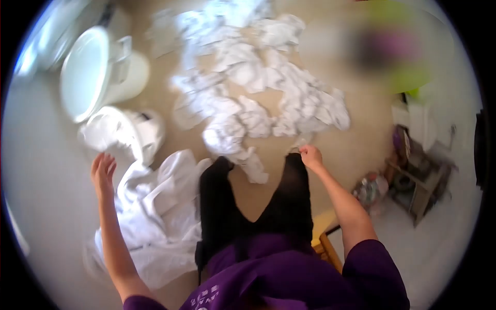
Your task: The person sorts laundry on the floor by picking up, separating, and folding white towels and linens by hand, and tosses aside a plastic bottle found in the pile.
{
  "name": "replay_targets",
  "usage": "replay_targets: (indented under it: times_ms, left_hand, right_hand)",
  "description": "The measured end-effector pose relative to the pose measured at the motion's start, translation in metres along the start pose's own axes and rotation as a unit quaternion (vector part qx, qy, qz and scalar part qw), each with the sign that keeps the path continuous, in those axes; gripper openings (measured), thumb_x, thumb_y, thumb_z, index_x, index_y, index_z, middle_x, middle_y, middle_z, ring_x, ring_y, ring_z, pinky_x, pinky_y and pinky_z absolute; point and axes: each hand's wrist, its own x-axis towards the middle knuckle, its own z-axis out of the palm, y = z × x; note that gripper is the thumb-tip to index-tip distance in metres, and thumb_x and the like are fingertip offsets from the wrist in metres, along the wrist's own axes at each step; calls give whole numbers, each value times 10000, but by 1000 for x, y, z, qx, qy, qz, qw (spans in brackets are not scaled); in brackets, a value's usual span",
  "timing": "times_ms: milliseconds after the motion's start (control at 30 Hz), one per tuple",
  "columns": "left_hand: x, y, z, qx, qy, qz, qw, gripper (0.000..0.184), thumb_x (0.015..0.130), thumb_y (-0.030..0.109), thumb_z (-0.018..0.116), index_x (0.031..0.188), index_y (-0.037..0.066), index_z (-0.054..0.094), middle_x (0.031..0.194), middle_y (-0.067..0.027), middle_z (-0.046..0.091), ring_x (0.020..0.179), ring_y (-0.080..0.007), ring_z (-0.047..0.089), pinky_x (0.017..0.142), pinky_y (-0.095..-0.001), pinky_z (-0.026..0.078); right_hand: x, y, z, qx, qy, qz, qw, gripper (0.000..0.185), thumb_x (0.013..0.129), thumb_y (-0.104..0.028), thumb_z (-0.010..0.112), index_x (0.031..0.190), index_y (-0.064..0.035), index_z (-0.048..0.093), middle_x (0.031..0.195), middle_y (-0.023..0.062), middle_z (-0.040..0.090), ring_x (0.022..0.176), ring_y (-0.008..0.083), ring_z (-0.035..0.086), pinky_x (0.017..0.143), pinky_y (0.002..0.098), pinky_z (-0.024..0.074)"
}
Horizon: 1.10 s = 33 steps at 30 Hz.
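Observation:
My left hand (104, 168) is raised over the left side with its fingers apart, holding nothing, near a white bucket (150, 135) that has white cloth in it. Below and right of that hand lies a large heap of white fabric (160, 206). My right hand (311, 156) is by my right knee, its fingers closed together on a small pale, translucent thing (303, 141) that I cannot make out. In front of my knees, crumpled white cloths (225, 134) are spread over the beige floor.
A big white tub (129, 75) lies tilted at the upper left. On the right are a wooden frame (421, 191) and a bag of mixed items (371, 188). A yellow wooden stool (326, 248) is beneath me. The upper right is blurred.

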Motion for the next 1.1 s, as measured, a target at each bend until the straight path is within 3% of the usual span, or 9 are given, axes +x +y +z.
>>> replay_targets:
  times_ms: [200, 300, 367, 500, 567, 867, 933, 1000, 1100]
  left_hand:
    - [-115, -76, 192, 113, -194, -76, 971, 251, 885, 121, 610, 1106, 3, 601, 935, -92, 644, 788, -170, 642, 697, -283, 527]
    - [-196, -125, 272, 165, -276, -132, 937, 215, 894, 89, 592, 1091, 7, 612, 910, -91, 655, 749, -171, 649, 677, -283, 532]
    - [-251, -153, 316, 195, -316, -178, 911, 201, 892, 60, 589, 1083, 0, 612, 913, -92, 662, 761, -169, 655, 680, -284, 535]
    - [-335, -180, 405, 239, -370, -233, 867, 199, 893, 30, 584, 1087, -12, 602, 916, -93, 670, 797, -165, 663, 709, -282, 537]
    - [-357, -180, 458, 265, -455, -208, 824, 212, 901, 39, 579, 1106, -13, 595, 925, -97, 673, 809, -165, 664, 731, -276, 532]
    - [-341, -212, 591, 264, -431, -233, 831, 249, 898, 94, 595, 1119, -19, 586, 943, -110, 666, 810, -171, 655, 722, -287, 531]
    - [-316, -240, 616, 295, -434, -208, 825, 278, 866, 127, 624, 1106, -9, 590, 916, -117, 655, 815, -206, 653, 717, -304, 524]
    - [-277, -273, 672, 481, -493, 161, 707, 355, 825, 176, 661, 1127, 10, 577, 973, -159, 637, 927, -293, 629, 784, -367, 507]
    - [-228, -300, 759, 493, -491, 300, 653, 519, 807, 244, 681, 1246, 41, 492, 1166, -237, 547, 1117, -395, 516, 929, -451, 439]
  right_hand:
    - [-42, 196, -17, 98, -81, 340, 932, 202, 812, -120, 567, 956, -70, 698, 804, 101, 702, 689, 218, 687, 670, 340, 538]
    - [-25, 236, -10, 170, -111, 310, 929, 199, 844, -149, 567, 955, -42, 693, 787, 92, 700, 633, 182, 681, 619, 305, 535]
    - [-5, 255, -12, 137, -85, 126, 979, 181, 854, -132, 571, 944, -25, 687, 785, 89, 699, 647, 167, 679, 618, 294, 539]
    - [25, 279, -45, 337, -76, 148, 927, 205, 853, -98, 518, 963, -53, 684, 794, 122, 692, 696, 186, 681, 657, 320, 540]
    - [38, 305, -53, 445, -65, 281, 848, 223, 860, -65, 491, 976, -48, 682, 802, 101, 687, 677, 164, 665, 643, 290, 542]
    - [71, 441, -18, 332, -28, 304, 893, 186, 882, -86, 519, 981, 1, 651, 793, 92, 653, 638, 149, 627, 575, 277, 519]
    - [92, 452, -15, 345, 12, 305, 887, 184, 851, -130, 541, 929, -30, 675, 739, 87, 664, 650, 175, 642, 598, 309, 508]
    - [125, 457, 2, 357, 42, 304, 882, 186, 820, -174, 563, 877, -62, 699, 685, 83, 675, 663, 201, 658, 620, 340, 498]
    - [170, 466, 29, 323, 63, 281, 901, 186, 814, -204, 583, 824, -57, 696, 668, 82, 670, 664, 210, 658, 638, 343, 503]
